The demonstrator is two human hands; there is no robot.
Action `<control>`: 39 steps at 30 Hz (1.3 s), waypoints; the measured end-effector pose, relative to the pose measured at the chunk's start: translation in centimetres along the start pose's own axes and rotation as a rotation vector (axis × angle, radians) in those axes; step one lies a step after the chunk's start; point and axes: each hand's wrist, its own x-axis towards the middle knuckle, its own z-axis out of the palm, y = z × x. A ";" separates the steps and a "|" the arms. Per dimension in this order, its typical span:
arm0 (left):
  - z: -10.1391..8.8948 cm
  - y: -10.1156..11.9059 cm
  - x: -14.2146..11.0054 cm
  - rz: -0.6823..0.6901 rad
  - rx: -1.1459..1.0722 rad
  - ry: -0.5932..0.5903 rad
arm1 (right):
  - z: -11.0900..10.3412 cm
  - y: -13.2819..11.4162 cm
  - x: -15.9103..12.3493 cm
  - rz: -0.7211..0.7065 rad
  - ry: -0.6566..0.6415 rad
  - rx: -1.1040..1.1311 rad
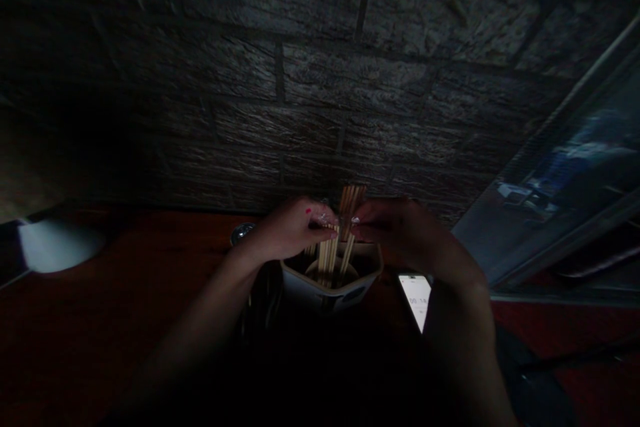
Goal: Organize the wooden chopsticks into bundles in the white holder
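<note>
A bundle of wooden chopsticks (pixel 353 195) stands upright between my two hands, its tops above my fingers. Shiny clear plastic (pixel 326 219) glints at the fingertips on both sides of it. My left hand (pixel 299 228) pinches at the plastic on the left. From the right, my right hand (pixel 397 221) has its thumb and fingers closed against the bundle. Below is a light-coloured angular box (pixel 313 289) with paler chopsticks (pixel 327 257) standing in it, around a round inner holder. The dim light hides the exact finger contact.
A lit phone (pixel 417 297) showing a timer lies right of the box. Behind my left wrist sits a small shiny round object (pixel 242 233). A pale object (pixel 55 245) is at far left on the dark table (pixel 165 260). A brick wall (pixel 310 80) rises behind; a glass panel (pixel 545 167) stands right.
</note>
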 end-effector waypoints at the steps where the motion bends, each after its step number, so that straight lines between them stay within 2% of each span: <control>1: 0.0 0.0 0.0 0.002 0.001 0.008 | -0.1 0.0 -0.1 0.002 0.002 -0.002; 23: 0.2 0.1 -0.2 0.002 0.060 0.049 | -0.4 -0.4 -0.7 -0.016 -0.040 0.138; 26: 0.4 0.1 -0.1 0.009 0.055 0.037 | 0.0 -0.4 -0.2 -0.030 -0.056 0.094; 30: 0.4 0.3 -0.1 0.017 0.028 0.026 | 0.3 0.0 0.2 -0.047 -0.012 0.010; 39: 0.3 -0.2 0.0 0.011 0.034 0.011 | 0.3 -0.2 0.3 -0.029 -0.014 -0.013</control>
